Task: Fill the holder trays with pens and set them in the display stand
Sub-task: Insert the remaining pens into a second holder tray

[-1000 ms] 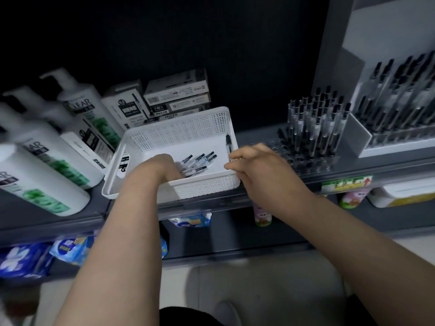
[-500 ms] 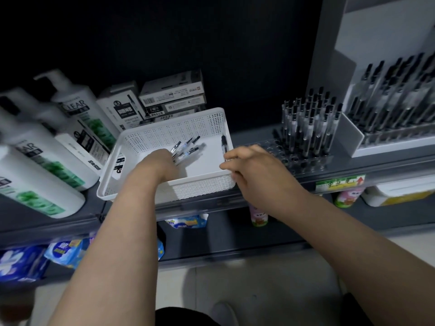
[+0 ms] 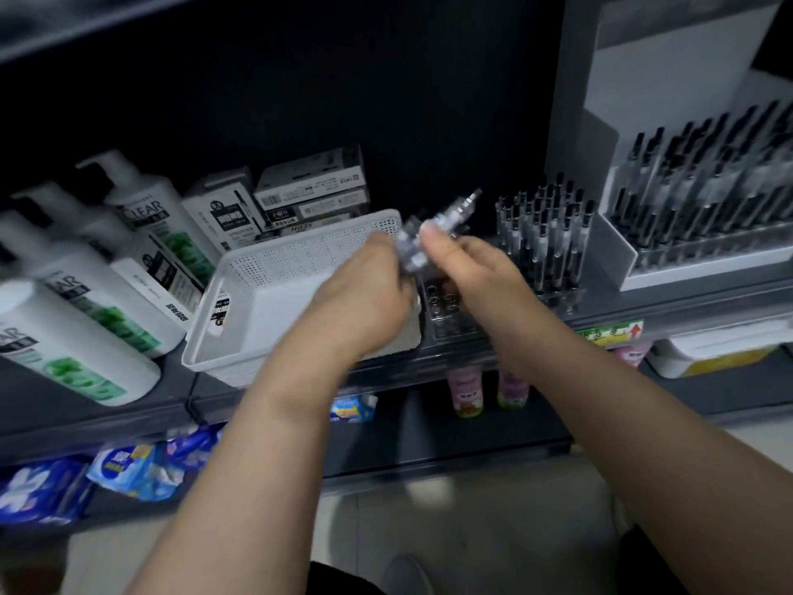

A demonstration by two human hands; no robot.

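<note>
Holding a small bundle of pens [image 3: 429, 234] between both hands, we grip it in the air above the shelf [image 3: 128, 405], over the spot where the white basket [image 3: 292, 259] meets the holder tray [image 3: 446, 315]. Our left hand [image 3: 364, 294] curls round the lower end of the bundle from the left, fingers closed on it, the back of the hand toward us. Our right hand [image 3: 472, 272] closes on the same bundle from the right, with the thumb pressed against the barrels near their middle. The two hands are together, almost touching, both clamped on the pens. The bundle tilts up and to the right, its upper ends sticking out past our right thumb. Motion blur stops us from counting the pens.

The holder tray lies flat on the shelf just right of the basket, partly under our right wrist. Its near rows show open holes, while its far right part is filled with standing pens [image 3: 545, 238], all upright. Farther right, the white display stand [image 3: 613, 246] sits on the same shelf, with rows of black-capped pens [image 3: 708, 186] leaning back inside it. Left of the basket lie white pump bottles [image 3: 86, 302] with green labels, and behind it sits a stack of pen boxes [image 3: 313, 191].
</note>
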